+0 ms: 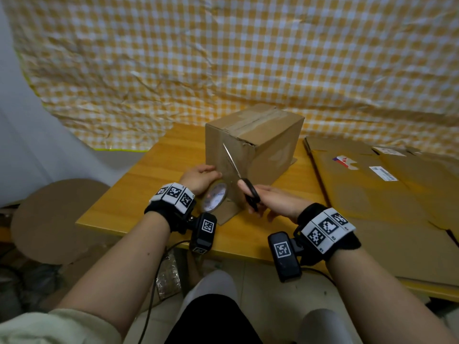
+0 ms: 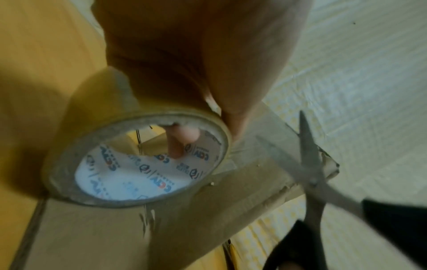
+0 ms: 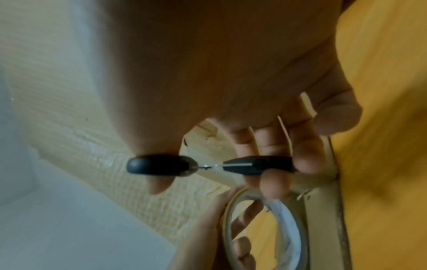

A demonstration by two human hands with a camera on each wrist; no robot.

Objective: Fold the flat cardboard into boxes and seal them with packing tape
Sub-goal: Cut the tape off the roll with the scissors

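1. Cardboard box (image 1: pixel 253 147) stands on the wooden table (image 1: pixel 159 167), top seam taped, bottom flaps splayed out on the tabletop.
2. Left hand (image 1: pixel 200 178) grips the tape roll (image 1: pixel 215 196), fingers curled over the rim and a fingertip (image 2: pixel 184 137) showing through the core; roll sits against the box's near face, low down.
3. A strip of tape runs from the roll up the box's near face.
4. Right hand (image 1: pixel 275 201) holds black-handled scissors (image 1: pixel 239 176), thumb and fingers through the loops (image 3: pixel 254 164), just right of the roll.
5. Scissor blades (image 2: pixel 307 146) parted, angled up across the box's near face, at the tape strip.
6. Flat cardboard sheets (image 1: pixel 377 189) lie stacked right of the box, labels showing.
7. Yellow checked cloth (image 1: pixel 223 58) hangs behind the box.
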